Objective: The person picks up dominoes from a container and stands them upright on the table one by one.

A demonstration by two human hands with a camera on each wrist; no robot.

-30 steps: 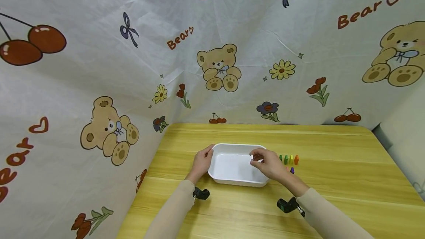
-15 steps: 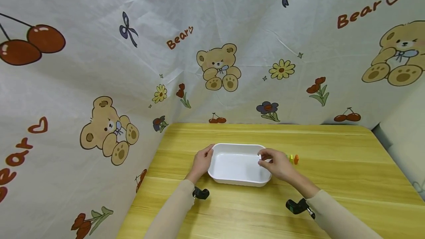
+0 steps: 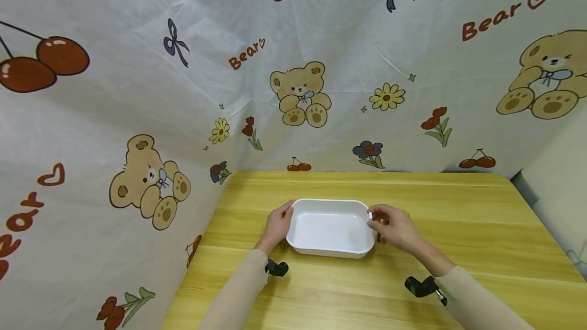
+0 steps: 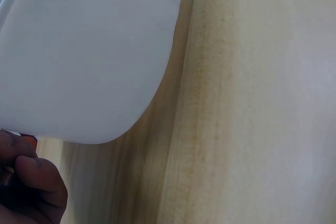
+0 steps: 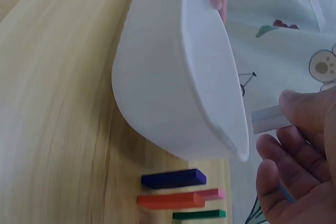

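Observation:
A white rectangular plastic basin (image 3: pixel 330 254) rests on the table. At its left end my left hand (image 3: pixel 277 223) grips the rim; in the left wrist view curled fingers (image 4: pixel 39 177) show beside the basin's pale wall (image 4: pixel 89 61). My right hand (image 3: pixel 395 225) is just off the basin's right rim, pinching a small white domino-like block (image 5: pixel 268 119) between thumb and fingers. Below that hand, on the table, stand thin coloured blocks: a dark blue one (image 5: pixel 173 178), an orange one (image 5: pixel 170 200), a pink one (image 5: pixel 212 193) and a green one (image 5: pixel 199 214).
The wooden table (image 3: pixel 458 228) reaches back to a hanging cloth (image 3: pixel 348 39) printed with bears, cherries and flowers. Black wrist cameras jut out under each forearm, one at the left sleeve (image 3: pixel 234 289) and one at the right sleeve (image 3: pixel 477 297).
My right hand has moved rightward from over the basin to outside its right rim, still pinching the white block. It now covers most of the coloured blocks in the head view. My left hand stays put.

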